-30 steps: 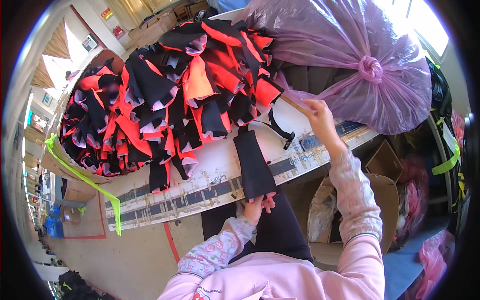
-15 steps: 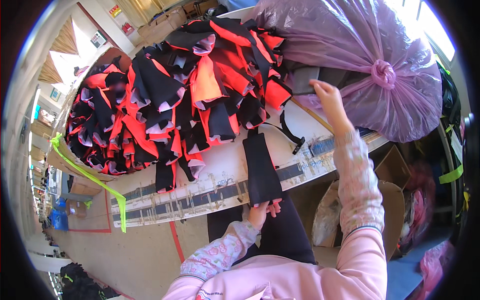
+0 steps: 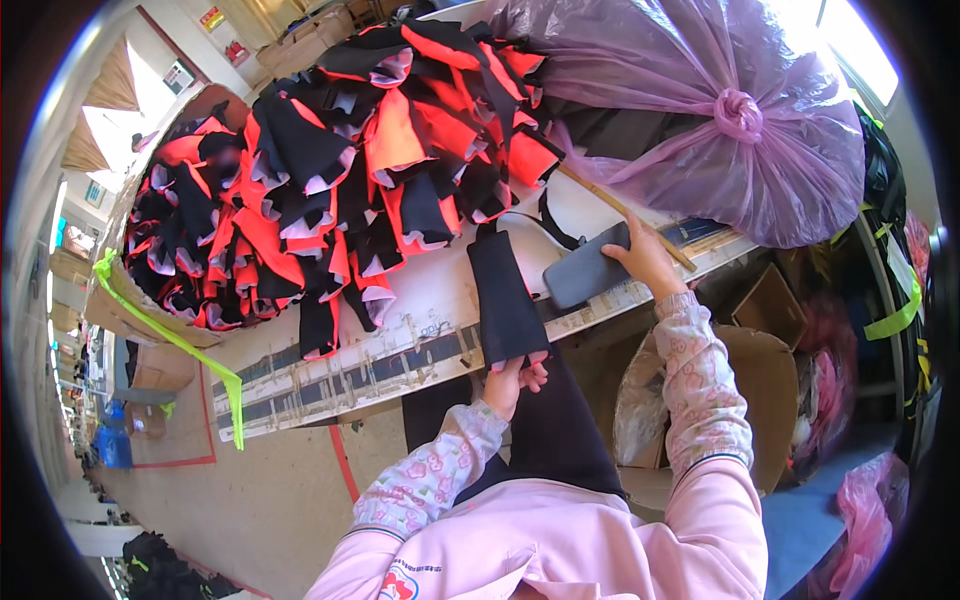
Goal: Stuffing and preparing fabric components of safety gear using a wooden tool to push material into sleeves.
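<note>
The black fabric piece point(image 3: 505, 295) lies on the counter point(image 3: 430, 295), at twelve o'clock from the left hand point(image 3: 512, 384), whose fingers pinch its hem; it looks soft, light. The right hand point(image 3: 645, 258) grips a grey slab point(image 3: 585, 272) at three o'clock, probably stiffer, best held edgewise.

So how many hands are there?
2 that I can make out: the left hand at the near end of the black fabric piece, and the right hand holding the flat grey piece. Others may be hidden in the background.
</note>
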A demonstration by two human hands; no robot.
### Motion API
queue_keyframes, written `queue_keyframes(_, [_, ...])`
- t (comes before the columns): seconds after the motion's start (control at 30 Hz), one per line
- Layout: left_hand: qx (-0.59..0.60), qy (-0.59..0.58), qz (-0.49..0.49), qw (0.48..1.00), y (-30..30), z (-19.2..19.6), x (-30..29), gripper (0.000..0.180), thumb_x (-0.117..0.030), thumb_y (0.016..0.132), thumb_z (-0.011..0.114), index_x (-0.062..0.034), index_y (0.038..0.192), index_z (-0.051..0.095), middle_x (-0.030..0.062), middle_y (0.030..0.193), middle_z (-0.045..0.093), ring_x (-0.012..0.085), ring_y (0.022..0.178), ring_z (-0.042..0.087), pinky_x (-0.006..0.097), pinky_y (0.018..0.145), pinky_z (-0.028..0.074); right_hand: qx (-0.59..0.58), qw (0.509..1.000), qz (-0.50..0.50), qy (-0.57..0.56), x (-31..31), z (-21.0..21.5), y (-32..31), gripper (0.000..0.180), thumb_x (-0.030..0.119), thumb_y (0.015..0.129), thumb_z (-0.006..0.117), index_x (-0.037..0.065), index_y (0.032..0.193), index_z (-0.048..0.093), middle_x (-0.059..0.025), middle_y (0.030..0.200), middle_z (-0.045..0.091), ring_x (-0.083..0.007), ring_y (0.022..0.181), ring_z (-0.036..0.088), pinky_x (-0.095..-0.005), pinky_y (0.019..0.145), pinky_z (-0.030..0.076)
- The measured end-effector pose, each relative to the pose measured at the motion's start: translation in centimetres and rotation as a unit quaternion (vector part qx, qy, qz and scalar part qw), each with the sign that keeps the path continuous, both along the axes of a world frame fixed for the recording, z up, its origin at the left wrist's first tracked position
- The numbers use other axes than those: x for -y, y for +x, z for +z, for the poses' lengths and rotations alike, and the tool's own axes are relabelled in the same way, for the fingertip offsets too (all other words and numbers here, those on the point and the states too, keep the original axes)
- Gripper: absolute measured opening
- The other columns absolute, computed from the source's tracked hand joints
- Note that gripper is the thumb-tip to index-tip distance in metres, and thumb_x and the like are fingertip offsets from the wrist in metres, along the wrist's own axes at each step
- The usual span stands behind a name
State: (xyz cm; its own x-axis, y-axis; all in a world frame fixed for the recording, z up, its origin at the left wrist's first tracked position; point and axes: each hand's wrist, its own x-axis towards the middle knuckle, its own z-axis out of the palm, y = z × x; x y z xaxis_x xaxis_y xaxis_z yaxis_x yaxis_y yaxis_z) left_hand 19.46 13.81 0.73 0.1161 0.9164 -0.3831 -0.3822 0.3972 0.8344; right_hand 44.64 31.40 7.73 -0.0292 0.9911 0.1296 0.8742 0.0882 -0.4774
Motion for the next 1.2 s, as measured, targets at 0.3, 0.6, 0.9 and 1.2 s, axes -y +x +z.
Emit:
queue_keyframes(0.3, [0.038,-0.047,0.052,0.997,-1.0,3.6,-0.9,0.033,-0.028,0.096,0.039,-0.0009,0.099,0.057,0.0129,0.078,0.063,0.0155,0.049,0.056,0.028,0.056,0.05,-0.296,0.953,0.041,-0.041,7.4,5.0,1.6,0.034,0.006,0.074,0.067,-0.003,0.106,0.057,-0.0105,0.091,0.06,-0.0187,0.082,0.057,-0.0289,0.078,0.046])
queue_keyframes(0.6, [0.028,-0.036,0.035,0.998,0.1,5.8,-2.0,0.027,-0.025,0.094,0.043,-0.0031,0.104,0.055,0.0105,0.076,0.062,0.0163,0.044,0.054,0.032,0.057,0.052,-0.086,0.914,0.336,0.213,18.9,17.6,-2.4,0.035,-0.001,0.059,0.061,0.004,0.093,0.063,-0.011,0.088,0.064,-0.027,0.074,0.063,-0.0333,0.065,0.052])
queue_keyframes(0.9, [0.082,0.163,0.027,0.983,1.3,5.6,-1.0,0.027,-0.016,0.093,0.038,-0.0064,0.109,0.058,0.0071,0.094,0.063,0.0163,0.077,0.063,0.031,0.071,0.052,0.107,0.863,0.406,0.281,20.7,15.4,-8.1,0.037,0.01,0.064,0.062,0.007,0.101,0.061,-0.0133,0.097,0.059,-0.0266,0.087,0.061,-0.0347,0.073,0.052])
queue_keyframes(1.2, [0.038,0.026,0.049,0.998,3.7,5.2,1.0,0.012,-0.012,0.09,0.046,-0.0087,0.096,0.055,0.0036,0.089,0.059,0.0136,0.08,0.059,0.028,0.065,0.048,0.125,0.928,0.337,0.096,15.8,4.4,-11.0,0.02,0.01,0.066,0.062,0.005,0.085,0.057,-0.0127,0.087,0.06,-0.0287,0.082,0.06,-0.0368,0.069,0.049])
